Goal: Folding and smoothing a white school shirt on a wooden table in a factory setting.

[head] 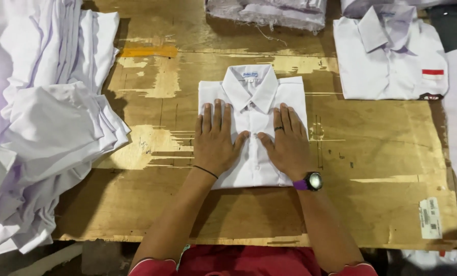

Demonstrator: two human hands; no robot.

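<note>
White folded shirt (252,128) flat at centre of plywood table (371,168), collar away from person | left hand (215,140) + right hand (287,143) splayed palm-down on it, pressing, nothing clasped | unfolded shirt heap (39,128) left | second folded shirt (389,56) upper right

A single head-worn camera looks almost straight down onto the counter (382,168) from above the person's near edge. It faces away from the person's body, at arm's-length closeness. The folded shirt (252,102) sits at frame centre; both forearms enter from the bottom edge. No second view exists.
</note>
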